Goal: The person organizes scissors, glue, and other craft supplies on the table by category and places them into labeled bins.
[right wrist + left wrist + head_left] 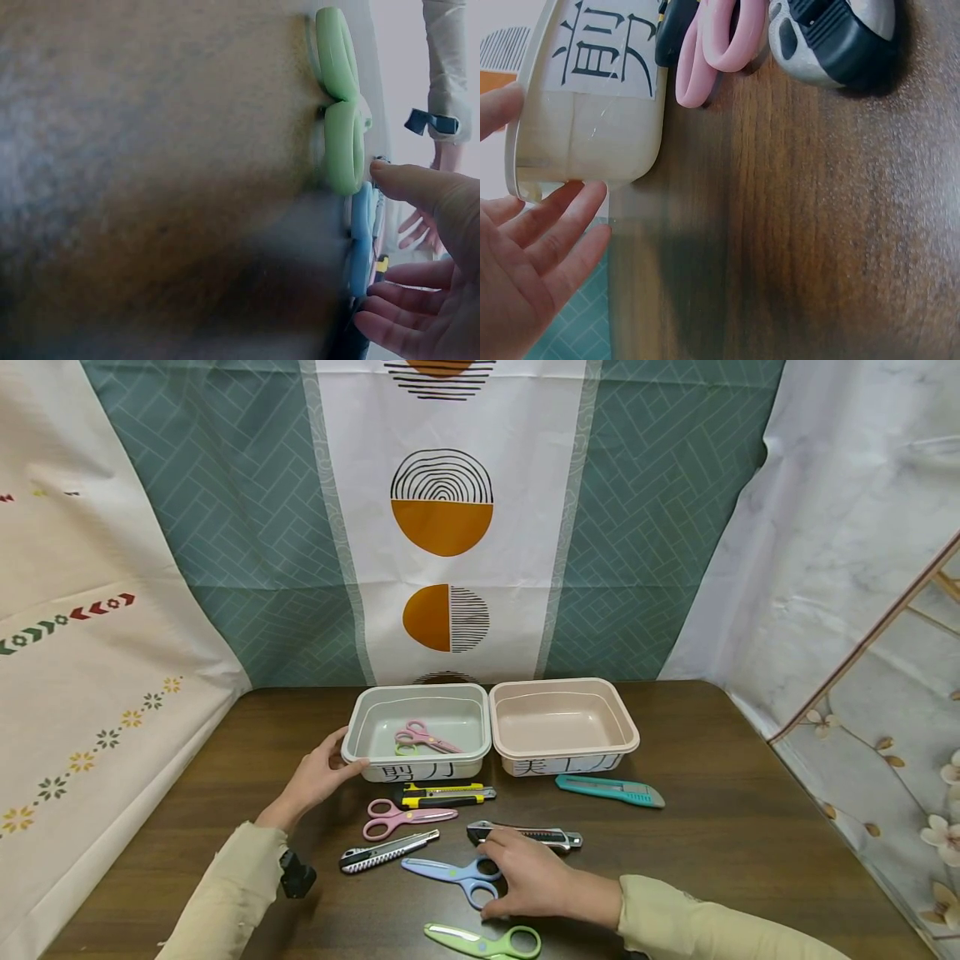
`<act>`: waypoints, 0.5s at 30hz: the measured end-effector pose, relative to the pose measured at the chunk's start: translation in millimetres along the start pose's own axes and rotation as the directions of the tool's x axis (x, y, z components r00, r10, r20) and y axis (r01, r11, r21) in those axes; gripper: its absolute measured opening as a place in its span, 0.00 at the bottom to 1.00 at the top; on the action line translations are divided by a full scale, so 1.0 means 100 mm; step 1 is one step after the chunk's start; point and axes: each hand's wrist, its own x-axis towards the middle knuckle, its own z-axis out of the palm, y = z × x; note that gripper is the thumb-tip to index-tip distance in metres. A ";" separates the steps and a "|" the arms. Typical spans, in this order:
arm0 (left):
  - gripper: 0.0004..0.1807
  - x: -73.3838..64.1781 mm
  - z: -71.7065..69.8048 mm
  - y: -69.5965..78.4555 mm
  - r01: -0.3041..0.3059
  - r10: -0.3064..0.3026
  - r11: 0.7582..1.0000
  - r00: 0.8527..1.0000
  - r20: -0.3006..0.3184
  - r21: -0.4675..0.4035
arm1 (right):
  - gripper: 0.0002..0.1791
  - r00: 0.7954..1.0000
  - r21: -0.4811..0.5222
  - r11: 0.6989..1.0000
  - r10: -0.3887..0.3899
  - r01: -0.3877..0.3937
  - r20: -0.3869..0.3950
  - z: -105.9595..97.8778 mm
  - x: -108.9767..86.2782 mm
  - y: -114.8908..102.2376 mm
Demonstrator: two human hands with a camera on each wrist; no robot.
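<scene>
My left hand (318,781) holds the front left corner of the grey-green bin (420,691), thumb at the front rim and fingers along the side. Inside that bin lie pink scissors (431,741) and part of a green pair (406,749). Low over the handles of the blue scissors (442,870) hovers my right hand (536,877), thumb and fingers spread apart around them. A black and silver utility knife (536,835) lies just beyond its fingers. Nearer me are green scissors (480,942), whose handle loops (345,146) show beside the thumb in the right wrist view.
Beside the grey-green bin stands a pink-beige bin (562,735), its label facing me. Between bins and hands lie a teal utility knife (611,790), yellow and black utility knives (446,795), another pair of pink scissors (408,817) and a silver utility knife (390,852). Curtains hang behind the table.
</scene>
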 end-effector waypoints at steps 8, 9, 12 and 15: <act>0.39 0.01 0.01 -0.02 -0.003 0.003 1.000 1.000 0.001 -0.004 | 0.31 1.000 -0.005 1.000 0.001 -0.001 0.004 0.05 0.00 -0.01; 0.39 0.01 0.01 -0.03 -0.003 0.003 1.000 1.000 0.001 -0.006 | 0.30 1.000 -0.001 1.000 0.001 -0.001 0.008 0.05 0.00 -0.01; 0.38 0.01 0.02 -0.03 -0.002 0.002 1.000 1.000 -0.003 -0.009 | 0.30 1.000 -0.001 1.000 0.000 0.000 0.015 0.06 0.01 -0.01; 0.38 0.01 0.01 -0.04 -0.004 0.004 1.000 1.000 -0.003 -0.006 | 0.30 1.000 -0.010 1.000 -0.003 0.003 0.022 0.06 0.02 -0.02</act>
